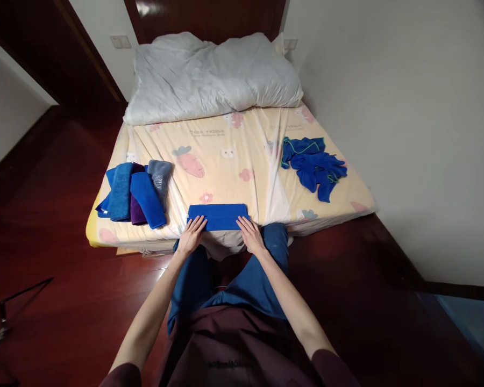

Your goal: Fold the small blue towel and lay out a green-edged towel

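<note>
A blue towel (221, 217), folded into a long flat strip, lies along the front edge of the bed. My left hand (192, 232) rests on its left end with the fingers stretched out flat. On the right end lies my right hand (250, 233), its fingers extended and flat as well. To the left sit several folded towels: a teal-blue one (121, 192), a bright blue one (148, 200), a grey one (160, 174) with lettering, and a purple one (137, 213) partly covered. Crumpled blue cloths (317, 166) with green edging lie in a heap to the right.
A patterned yellow sheet (226, 172) covers the mattress. The bunched white quilt (213, 75) lies against the dark headboard (210, 19). A wall (407, 134) runs along the right side. On the dark red floor at lower left stands a thin black frame (2, 317).
</note>
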### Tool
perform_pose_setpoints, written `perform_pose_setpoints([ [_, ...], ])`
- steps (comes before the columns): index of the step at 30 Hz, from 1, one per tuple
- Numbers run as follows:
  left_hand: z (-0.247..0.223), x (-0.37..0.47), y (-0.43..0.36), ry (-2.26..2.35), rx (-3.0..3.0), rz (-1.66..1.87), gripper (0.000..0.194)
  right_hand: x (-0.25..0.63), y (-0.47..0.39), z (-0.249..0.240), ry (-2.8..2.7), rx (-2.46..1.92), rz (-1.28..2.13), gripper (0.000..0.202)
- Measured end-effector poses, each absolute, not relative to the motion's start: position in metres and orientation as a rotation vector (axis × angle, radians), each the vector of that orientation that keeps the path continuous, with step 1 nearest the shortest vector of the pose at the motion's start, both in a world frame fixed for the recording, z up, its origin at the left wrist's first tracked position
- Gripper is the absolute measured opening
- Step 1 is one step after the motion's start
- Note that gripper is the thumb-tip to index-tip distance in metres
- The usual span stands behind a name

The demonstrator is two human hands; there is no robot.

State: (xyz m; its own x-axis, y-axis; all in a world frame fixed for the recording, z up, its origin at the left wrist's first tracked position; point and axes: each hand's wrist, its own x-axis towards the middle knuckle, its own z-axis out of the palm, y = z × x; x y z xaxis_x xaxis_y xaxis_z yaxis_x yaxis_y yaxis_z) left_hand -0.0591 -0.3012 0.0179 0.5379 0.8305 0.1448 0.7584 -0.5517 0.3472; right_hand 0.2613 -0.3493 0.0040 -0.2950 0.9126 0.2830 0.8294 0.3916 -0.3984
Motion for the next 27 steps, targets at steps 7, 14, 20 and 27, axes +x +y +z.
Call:
perform_pose_setpoints([
  [7, 0.013, -0.067, -0.299, 1.401, 2.517, 0.45, 0.072, 0.263, -0.348, 0.001, -2.099, -1.581, 0.221, 0.067],
  [14, 0.007, -0.072, -0.295, 1.46, 2.528, 0.443, 0.07, 0.265, -0.342, -0.003, -2.088, -1.631, 0.218, 0.064],
  [20, 0.018, -0.073, -0.291, 1.48, 2.548, 0.349, 0.068, 0.277, -0.331, 0.013, -2.207, -1.639, 0.191, 0.054],
  [27, 0.021, -0.088, -0.297, 1.393, 2.427, 0.509, 0.062, 0.293, -0.348, 0.025, -2.159, -1.553, 0.311, 0.054],
])
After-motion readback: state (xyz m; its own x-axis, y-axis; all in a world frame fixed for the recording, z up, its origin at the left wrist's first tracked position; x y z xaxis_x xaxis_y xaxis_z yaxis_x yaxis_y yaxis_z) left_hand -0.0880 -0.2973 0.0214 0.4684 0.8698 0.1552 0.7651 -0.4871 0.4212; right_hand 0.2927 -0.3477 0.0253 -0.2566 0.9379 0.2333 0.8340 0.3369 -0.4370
